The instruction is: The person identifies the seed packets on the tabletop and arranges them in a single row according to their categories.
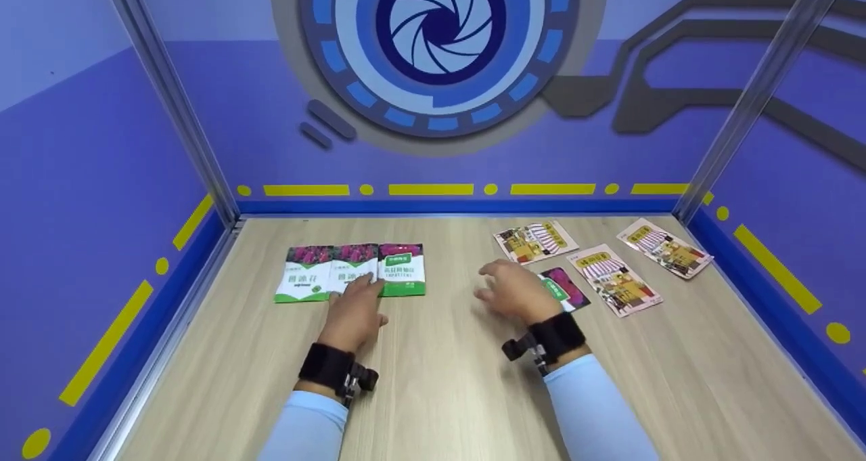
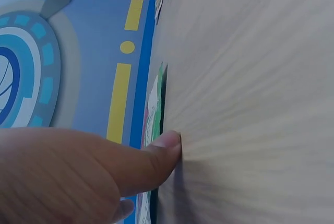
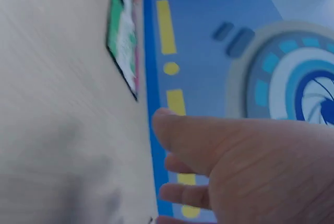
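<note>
Here, the left hand (image 1: 353, 317) grips nothing, fingers extended over three flower packets (image 1: 352, 260) lined up on the table (image 1: 440, 380), exact contact hard to judge; light, flat pressure should keep edges aligned. The loose, empty right hand (image 1: 518, 293) partly hides a fourth packet (image 1: 567, 286).

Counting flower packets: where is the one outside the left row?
Head view, right side: the flower packet lies partly hidden by the right hand, beside a pink packet.
</note>
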`<state>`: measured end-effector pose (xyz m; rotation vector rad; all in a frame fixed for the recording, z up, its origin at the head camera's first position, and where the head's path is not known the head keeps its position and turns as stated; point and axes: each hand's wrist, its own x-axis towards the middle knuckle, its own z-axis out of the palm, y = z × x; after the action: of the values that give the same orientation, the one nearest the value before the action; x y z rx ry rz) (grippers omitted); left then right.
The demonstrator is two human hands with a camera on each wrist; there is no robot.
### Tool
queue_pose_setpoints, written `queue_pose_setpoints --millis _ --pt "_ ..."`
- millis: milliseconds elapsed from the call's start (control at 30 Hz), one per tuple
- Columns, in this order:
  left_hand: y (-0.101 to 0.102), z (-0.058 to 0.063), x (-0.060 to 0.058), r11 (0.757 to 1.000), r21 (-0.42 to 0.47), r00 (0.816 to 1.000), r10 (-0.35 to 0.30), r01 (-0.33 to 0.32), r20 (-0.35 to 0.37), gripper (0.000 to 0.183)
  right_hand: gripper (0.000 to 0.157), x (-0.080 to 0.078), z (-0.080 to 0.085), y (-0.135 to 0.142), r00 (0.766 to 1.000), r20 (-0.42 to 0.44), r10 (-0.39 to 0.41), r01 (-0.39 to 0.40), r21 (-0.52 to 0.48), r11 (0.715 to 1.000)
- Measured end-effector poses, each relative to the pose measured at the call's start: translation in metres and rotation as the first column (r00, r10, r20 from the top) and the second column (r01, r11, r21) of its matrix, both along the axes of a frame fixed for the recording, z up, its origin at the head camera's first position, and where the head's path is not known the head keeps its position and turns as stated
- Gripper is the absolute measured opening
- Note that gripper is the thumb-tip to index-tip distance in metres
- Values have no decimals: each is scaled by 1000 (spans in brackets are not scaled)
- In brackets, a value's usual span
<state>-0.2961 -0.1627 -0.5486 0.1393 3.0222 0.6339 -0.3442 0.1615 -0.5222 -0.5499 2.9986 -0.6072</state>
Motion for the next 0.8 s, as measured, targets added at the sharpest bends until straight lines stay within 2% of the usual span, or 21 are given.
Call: queue_pose_setpoints --millis 167,300,433,500,600,700,800 --pt "-1 -2 4 1000 -7 1000 18 -18 1 76 54 2 4 28 994 104 -22 24 -24 999" --pt "-2 -2 4 1000 -25 1000 17 -17 -9 75 58 2 8 42 977 196 -79 79 7 997" --pt "-1 0 1 999 -35 999 19 -20 -26 75 62 2 14 56 971 204 -127 118 52 992" --pt "1 1 1 999 -46 999 17 -19 -34 74 58 2 16 61 964 214 -155 144 62 988" --pt "7 2 0 996 -87 998 14 -19 -56 72 49 1 12 69 950 240 -198 185 75 980" --pt "13 3 2 990 -138 996 -4 -8 -85 67 47 1 7 70 937 257 -236 220 90 971" --pt "19 4 3 987 -162 996 -21 7 -89 65 48 4 5 64 946 216 -243 224 108 969"
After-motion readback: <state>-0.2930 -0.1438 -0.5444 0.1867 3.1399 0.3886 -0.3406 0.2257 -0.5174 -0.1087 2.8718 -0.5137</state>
